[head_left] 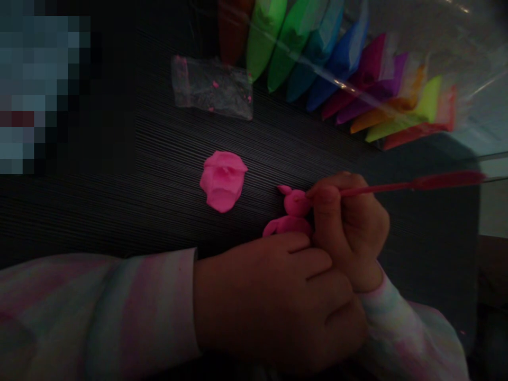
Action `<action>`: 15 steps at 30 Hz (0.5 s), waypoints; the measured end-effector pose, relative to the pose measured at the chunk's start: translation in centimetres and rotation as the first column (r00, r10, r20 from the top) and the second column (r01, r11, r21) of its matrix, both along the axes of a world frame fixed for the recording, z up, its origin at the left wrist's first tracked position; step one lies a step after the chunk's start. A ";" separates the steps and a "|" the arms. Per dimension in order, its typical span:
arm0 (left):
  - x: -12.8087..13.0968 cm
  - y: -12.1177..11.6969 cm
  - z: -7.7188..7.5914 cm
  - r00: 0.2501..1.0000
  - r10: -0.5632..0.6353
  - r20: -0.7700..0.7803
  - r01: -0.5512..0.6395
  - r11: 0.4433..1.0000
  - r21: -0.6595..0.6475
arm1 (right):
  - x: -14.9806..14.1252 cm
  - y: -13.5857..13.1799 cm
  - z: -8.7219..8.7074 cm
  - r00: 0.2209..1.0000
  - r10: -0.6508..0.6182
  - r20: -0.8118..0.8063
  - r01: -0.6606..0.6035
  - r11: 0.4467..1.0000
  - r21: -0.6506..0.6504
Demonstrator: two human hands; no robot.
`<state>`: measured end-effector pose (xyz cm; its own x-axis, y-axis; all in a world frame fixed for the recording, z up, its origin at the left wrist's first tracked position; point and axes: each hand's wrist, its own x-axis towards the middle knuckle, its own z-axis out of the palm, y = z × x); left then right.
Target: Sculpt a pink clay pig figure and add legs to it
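Observation:
A small pink clay figure (297, 203) with a round head, a pointed ear and a body lies on the dark table. My left hand (278, 296) is curled against the lower part of its body, closed on it; the fingertips are hidden. In a pinch between thumb and fingers, my right hand (349, 222) holds a pink plastic modelling tool (413, 185). The tool's tip end is at the right side of the figure's head, mostly covered by the fingers. To the left sits a flattened lump of pink clay (223, 181), apart from both hands.
A small clear bag (212, 89) with pink bits lies beyond the lump. At the upper right, a large transparent bag holds several coloured clay packets (337, 63). The dark table (119, 211) has a rounded edge at the right. The upper left corner is pixelated.

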<state>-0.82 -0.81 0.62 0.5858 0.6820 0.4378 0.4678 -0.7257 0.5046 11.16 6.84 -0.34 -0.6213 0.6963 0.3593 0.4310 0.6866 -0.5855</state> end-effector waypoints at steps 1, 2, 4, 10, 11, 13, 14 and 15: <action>0.0 0.0 0.0 1.000 0.000 -0.001 0.000 1.000 0.003 | 0.0 0.0 0.0 1.000 0.002 0.003 -0.002 1.000 0.001; 0.0 -0.1 0.0 1.000 0.002 -0.003 -0.002 1.000 0.005 | 0.0 0.0 0.0 1.000 0.002 0.007 -0.002 1.000 0.002; 0.1 -0.1 0.0 1.000 0.020 -0.014 -0.020 1.000 0.005 | -0.1 0.0 0.0 1.000 0.004 0.013 -0.004 1.000 -0.001; 0.0 0.2 0.0 1.000 0.021 0.002 -0.021 1.000 -0.018 | 0.0 0.0 -0.2 0.999 -0.041 -0.016 0.041 0.999 -0.010; 0.0 0.2 0.0 1.000 0.026 0.003 -0.026 0.999 -0.020 | 0.0 0.0 -0.2 0.997 -0.059 -0.042 0.058 0.998 -0.021; 0.0 0.3 -0.1 0.999 0.037 0.002 -0.037 0.999 -0.023 | 0.1 -0.1 -0.3 0.992 -0.082 -0.094 0.078 0.996 -0.040; -0.1 0.3 -0.2 0.999 0.042 0.001 -0.042 0.999 -0.025 | 0.1 -0.1 -0.3 0.990 -0.086 -0.112 0.081 0.996 -0.043; -0.1 0.4 -0.2 0.999 0.046 0.001 -0.046 0.999 -0.026 | 0.1 -0.1 -0.3 0.989 -0.086 -0.122 0.082 0.996 -0.044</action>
